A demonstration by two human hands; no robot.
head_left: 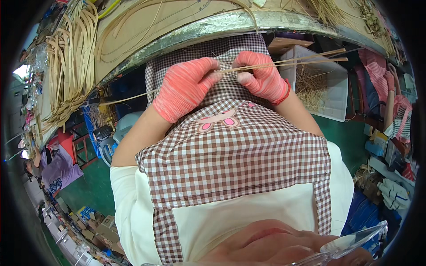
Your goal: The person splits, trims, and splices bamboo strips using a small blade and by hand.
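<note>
Both hands wear pink knitted gloves and meet above my lap, over a brown-and-white checked apron (230,155). Thin tan strips of split bamboo or cane (306,58) run sideways through them. My left hand (186,86) pinches the strips between thumb and fingers, and one thin length sticks out past its wrist to the left. My right hand (262,77) is closed on the same strips a short way to the right. Beyond it two ends spread slightly apart and reach over a white plastic bin. The fingertips of the two hands are close together but apart.
A worktable (213,24) with a worn metal edge curves just beyond my hands. Bundled flat strips (71,57) hang over its left side. The white bin (335,95) at the right holds straw-like scraps (310,86). A blue crate (92,126) stands at the left on the green floor (91,190).
</note>
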